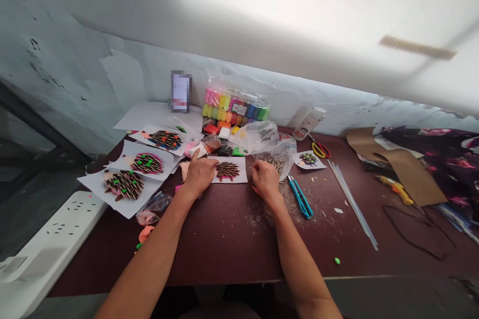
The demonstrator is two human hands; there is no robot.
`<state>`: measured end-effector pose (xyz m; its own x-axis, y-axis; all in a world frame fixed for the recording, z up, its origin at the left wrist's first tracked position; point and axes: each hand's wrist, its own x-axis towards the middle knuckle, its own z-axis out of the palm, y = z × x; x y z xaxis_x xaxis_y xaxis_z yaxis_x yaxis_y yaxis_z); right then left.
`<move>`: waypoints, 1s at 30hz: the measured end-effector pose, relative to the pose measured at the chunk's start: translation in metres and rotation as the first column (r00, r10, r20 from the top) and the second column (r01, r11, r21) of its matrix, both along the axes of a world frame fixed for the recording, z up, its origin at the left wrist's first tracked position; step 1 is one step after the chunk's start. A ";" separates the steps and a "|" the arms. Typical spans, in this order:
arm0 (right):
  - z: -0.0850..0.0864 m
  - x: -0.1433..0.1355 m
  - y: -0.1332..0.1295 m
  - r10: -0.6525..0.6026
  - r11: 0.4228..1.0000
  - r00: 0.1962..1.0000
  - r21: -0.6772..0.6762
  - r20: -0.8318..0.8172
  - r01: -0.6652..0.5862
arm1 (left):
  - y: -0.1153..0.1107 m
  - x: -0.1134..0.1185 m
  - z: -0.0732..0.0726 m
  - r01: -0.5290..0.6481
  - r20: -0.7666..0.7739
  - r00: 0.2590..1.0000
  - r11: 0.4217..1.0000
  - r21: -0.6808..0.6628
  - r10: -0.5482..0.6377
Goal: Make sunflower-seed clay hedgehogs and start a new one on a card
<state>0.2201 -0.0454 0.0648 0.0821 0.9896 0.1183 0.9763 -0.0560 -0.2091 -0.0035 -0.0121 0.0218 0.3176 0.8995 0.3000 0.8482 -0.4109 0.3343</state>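
Note:
A white card [242, 169] with a hedgehog shape of dark spines and a pink lower edge lies at the middle of the dark red table. On the card's left edge rests my left hand [199, 172], its index finger stretched out. Just right of the card is my right hand [265, 177], its fingers curled together; whatever they may hold is too small to make out. Beside it a clear plastic bag [286, 157] holds many small brown striped pieces [275, 163].
Finished-looking hedgehog cards [149, 163] and a white power strip [56, 239] lie left. Coloured clay packs [235, 109] stand behind. To the right are a blue cutter [300, 198], scissors [320, 149], a bottle [309, 123], glue sticks [354, 204] and a yellow glue gun [396, 188].

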 end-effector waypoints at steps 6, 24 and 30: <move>-0.005 0.014 0.005 -0.118 0.992 0.992 0.038 0.035 0.116 | -0.002 0.002 0.004 -0.007 -0.020 1.000 1.000 0.001 0.007; -0.024 0.023 0.024 0.040 0.999 0.988 0.004 0.150 -0.041 | -0.005 0.003 0.005 0.001 -0.013 1.000 1.000 0.010 -0.001; -0.019 0.025 0.022 -0.002 0.999 0.991 0.040 0.137 -0.003 | -0.004 0.003 0.005 -0.006 -0.012 1.000 1.000 0.021 0.006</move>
